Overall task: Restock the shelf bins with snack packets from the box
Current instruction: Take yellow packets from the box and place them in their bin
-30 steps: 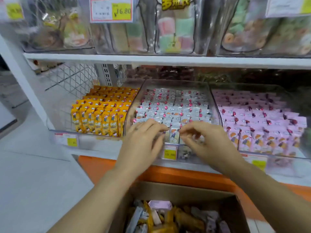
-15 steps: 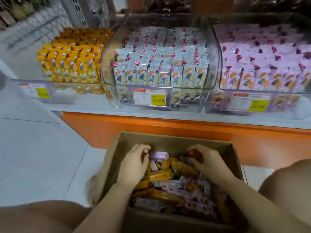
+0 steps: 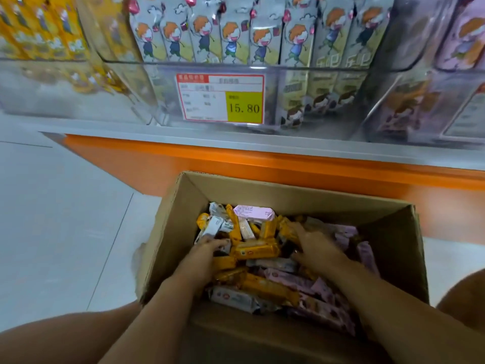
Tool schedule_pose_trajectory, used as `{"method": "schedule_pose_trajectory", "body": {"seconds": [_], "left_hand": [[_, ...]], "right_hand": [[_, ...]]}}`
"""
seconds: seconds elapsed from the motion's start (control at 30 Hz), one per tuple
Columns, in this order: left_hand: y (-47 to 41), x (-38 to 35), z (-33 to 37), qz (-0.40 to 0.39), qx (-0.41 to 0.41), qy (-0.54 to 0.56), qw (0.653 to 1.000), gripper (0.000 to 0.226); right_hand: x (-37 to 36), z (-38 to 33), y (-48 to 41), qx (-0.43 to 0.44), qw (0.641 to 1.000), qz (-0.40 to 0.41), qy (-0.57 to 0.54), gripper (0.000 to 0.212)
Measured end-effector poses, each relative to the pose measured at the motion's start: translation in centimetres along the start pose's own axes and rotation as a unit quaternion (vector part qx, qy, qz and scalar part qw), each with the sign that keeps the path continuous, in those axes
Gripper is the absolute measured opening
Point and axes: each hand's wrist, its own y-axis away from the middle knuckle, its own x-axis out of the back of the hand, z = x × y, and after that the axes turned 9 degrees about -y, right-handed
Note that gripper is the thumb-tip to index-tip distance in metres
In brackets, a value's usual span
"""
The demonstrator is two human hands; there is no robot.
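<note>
- An orange packet (image 3: 256, 250) is laid crosswise in the box (image 3: 170, 232), nearest the left hand (image 3: 210, 249).
- The right hand (image 3: 313, 246) is spread flat; the left's grip cannot be told.

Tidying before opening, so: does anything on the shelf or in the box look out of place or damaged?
Nothing stands out. The grey packets stand upright in rows in the middle bin, price tag in place. The cardboard box holds a loose jumble of mixed packets, none spilled.

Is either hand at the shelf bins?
No, left hand and right hand are both among the snack packets in the cardboard box.
</note>
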Motion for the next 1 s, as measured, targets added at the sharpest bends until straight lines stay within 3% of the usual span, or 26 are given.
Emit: {"method": "schedule_pose_trajectory", "body": {"seconds": [0.17, 0.37, 0.5, 0.57, 0.67, 0.8, 1.0], "left_hand": [[-0.5, -0.5, 0.2, 0.029, 0.02, -0.028, 0.999, 0.05], [-0.4, -0.2, 0.7, 0.021, 0.029, -0.067, 0.997, 0.052], [0.3, 1.2, 0.4, 0.007, 0.043, -0.002, 0.999, 0.042], [0.7, 1.7, 0.1, -0.009, 0.037, 0.017, 0.999, 0.036], [1.1, 1.2, 0.0, -0.032, 0.022, 0.008, 0.999, 0.046], [0.9, 0.5, -0.6, -0.025, 0.046, -0.006, 0.999, 0.039], [0.6, 0.2, -0.2, -0.042, 0.02, -0.015, 0.999, 0.037]], "right_hand": [[-0.8, 0.3, -1.0, 0.01, 0.995, 0.076, 0.062, 0.057], [1.9, -1.3, 0.7, 0.03, 0.974, 0.163, -0.156, 0.042], [2.8, -2.7, 1.5, 0.053, 0.941, 0.187, -0.276, 0.028], [2.6, -3.4, 1.5, 0.043, 0.923, 0.147, -0.354, 0.015], [1.3, -4.1, 1.1, 0.021, 0.901, 0.035, -0.431, 0.02], [-0.4, -4.0, 0.4, -0.006, 0.919, 0.039, -0.392, 0.037], [-1.1, -4.1, -0.6, -0.018, 0.934, -0.05, -0.353, 0.046]]}}
